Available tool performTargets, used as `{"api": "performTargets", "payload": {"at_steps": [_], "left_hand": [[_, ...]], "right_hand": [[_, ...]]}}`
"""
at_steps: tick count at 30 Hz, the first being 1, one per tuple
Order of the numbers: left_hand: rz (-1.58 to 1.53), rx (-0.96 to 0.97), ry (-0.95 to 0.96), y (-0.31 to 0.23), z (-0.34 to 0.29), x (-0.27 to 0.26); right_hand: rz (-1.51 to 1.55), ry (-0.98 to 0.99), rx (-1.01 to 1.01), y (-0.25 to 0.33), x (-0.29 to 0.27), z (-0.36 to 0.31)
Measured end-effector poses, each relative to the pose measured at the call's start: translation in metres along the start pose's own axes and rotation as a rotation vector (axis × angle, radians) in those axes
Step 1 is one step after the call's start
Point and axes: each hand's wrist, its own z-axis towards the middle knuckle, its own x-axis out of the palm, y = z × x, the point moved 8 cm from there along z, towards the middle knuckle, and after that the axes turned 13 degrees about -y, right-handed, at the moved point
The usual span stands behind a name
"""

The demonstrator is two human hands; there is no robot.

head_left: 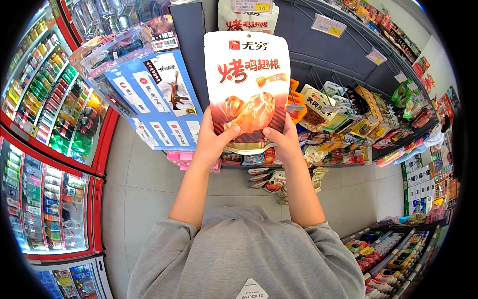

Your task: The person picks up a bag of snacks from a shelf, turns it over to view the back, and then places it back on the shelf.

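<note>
Upright before me, in front of a dark shelf rack, is a large white and red-brown snack pouch [247, 84] with roast chicken pieces pictured on it. My left hand [213, 137] is closed on its lower left edge, thumb across the front. On the lower right edge my right hand [287, 139] grips it the same way. The fingers behind the pouch are hidden. A similar pouch [246, 21] hangs just behind its top, partly covered.
Left of the pouch hang blue-backed toy packages [164, 117]. The dark rack [303, 47] holds more bagged snacks [316, 107] to the right. Several loose pouches [275, 181] are low down beyond my forearms. Red-framed drink coolers [97, 199] line the left; bottle shelves [393, 259] stand lower right.
</note>
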Motion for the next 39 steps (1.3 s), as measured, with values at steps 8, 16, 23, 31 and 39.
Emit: {"api": "performTargets", "payload": {"at_steps": [8, 16, 23, 31, 39], "left_hand": [[-0.009, 0.092, 0.009, -0.014, 0.007, 0.004], [-0.006, 0.16, 0.03, -0.033, 0.022, 0.012], [-0.019, 0.147, 0.036, -0.04, 0.022, 0.015], [-0.01, 0.16, 0.031, -0.043, 0.02, 0.013], [0.012, 0.157, 0.038, -0.044, 0.022, 0.013]], "right_hand": [[-0.043, 0.018, -0.037, 0.013, 0.007, 0.006], [-0.045, 0.029, -0.101, 0.023, 0.014, 0.018], [-0.035, 0.048, -0.113, 0.025, 0.018, 0.017], [-0.045, 0.059, -0.107, 0.029, 0.023, 0.015], [-0.038, 0.051, -0.117, 0.029, 0.021, 0.017]]}}
